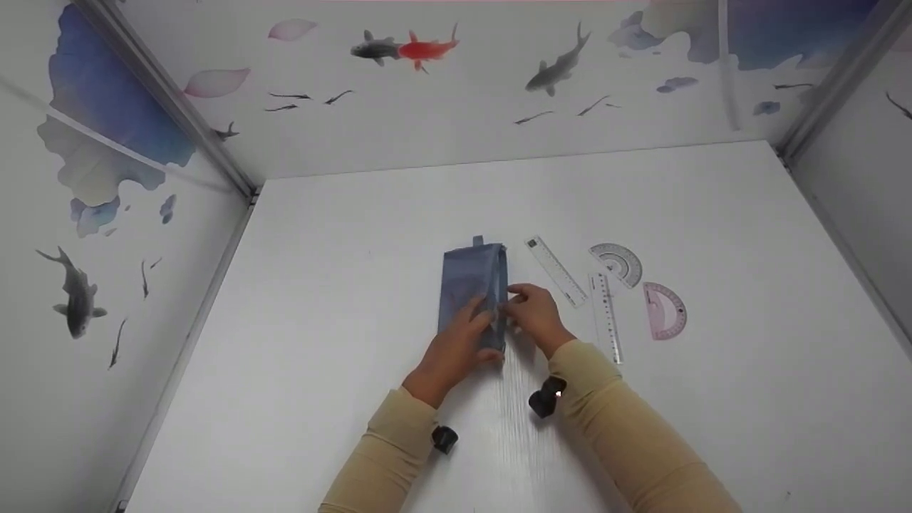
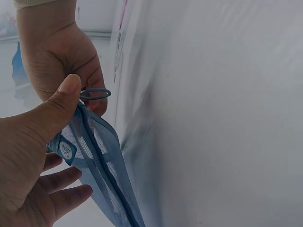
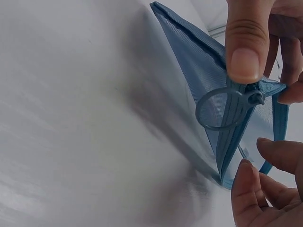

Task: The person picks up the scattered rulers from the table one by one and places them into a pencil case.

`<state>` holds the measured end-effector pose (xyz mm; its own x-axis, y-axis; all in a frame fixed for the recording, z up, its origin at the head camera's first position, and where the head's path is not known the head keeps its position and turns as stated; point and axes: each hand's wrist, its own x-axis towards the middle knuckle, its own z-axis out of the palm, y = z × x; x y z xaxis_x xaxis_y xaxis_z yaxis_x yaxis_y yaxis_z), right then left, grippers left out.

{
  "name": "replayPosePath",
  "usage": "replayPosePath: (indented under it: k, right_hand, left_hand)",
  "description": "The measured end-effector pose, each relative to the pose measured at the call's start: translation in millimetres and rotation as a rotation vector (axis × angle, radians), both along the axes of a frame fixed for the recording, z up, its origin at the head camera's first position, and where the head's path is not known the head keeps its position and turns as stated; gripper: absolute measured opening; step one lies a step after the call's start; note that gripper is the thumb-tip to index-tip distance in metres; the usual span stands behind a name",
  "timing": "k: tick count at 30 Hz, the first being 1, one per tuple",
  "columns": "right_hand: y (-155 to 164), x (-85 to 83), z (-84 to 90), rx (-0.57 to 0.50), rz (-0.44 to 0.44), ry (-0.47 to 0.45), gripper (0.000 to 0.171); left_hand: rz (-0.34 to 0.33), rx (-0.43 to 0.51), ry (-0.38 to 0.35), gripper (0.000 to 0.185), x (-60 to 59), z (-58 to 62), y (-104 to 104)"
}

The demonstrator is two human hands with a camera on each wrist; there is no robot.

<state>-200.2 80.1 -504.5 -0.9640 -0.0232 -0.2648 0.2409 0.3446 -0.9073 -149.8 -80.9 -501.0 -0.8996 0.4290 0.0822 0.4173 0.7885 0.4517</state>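
Left hand's grip (image 1: 456, 349) pinches the near end of the blue mesh pouch (image 1: 474, 288), while the right hand (image 1: 536, 313) pinches at its edge, the pouch lying mid-tabletop (image 1: 356, 320). The left wrist view adds the thumb (image 2: 59, 101) pressed on the pouch's corner beside a small label (image 2: 66, 149), ring pull (image 2: 94, 94) just beyond. The right wrist view shows that ring pull hanging from the zip slider (image 3: 255, 97) under the right thumb. Rulers (image 1: 605, 313) and protractors (image 1: 664, 311) lie to the right; fish-painted walls (image 1: 427, 92) enclose everything.
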Motion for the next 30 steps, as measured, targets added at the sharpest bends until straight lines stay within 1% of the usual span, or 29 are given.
replayPosePath:
  k: [6, 12, 17, 25, 30]
  right_hand:
    - [2.4, -0.5, 0.4, 0.006, -0.001, -0.002, 0.043]
    - [7.4, 0.7, 1.7, 0.027, 0.005, 0.047, 0.042]
    - [15.5, 0.1, 3.2, 0.053, 0.019, 0.073, 0.044]
    - [32.5, -1.8, 8.5, 0.069, 0.038, 0.066, 0.045]
    - [42.8, -1.5, 13.2, 0.101, 0.053, 0.068, 0.046]
  left_hand:
    - [-0.001, 0.004, -0.009, 0.054, 0.0, 1.3, 0.2]
    - [0.009, -0.007, -0.006, 0.056, -0.3, -0.9, 0.8]
    - [0.01, -0.005, -0.01, 0.055, -0.1, -0.1, 1.4]
    - [0.017, 0.002, -0.012, 0.055, 0.4, 0.4, 1.2]
    - [0.026, -0.006, -0.027, 0.056, 0.4, 0.9, 2.5]
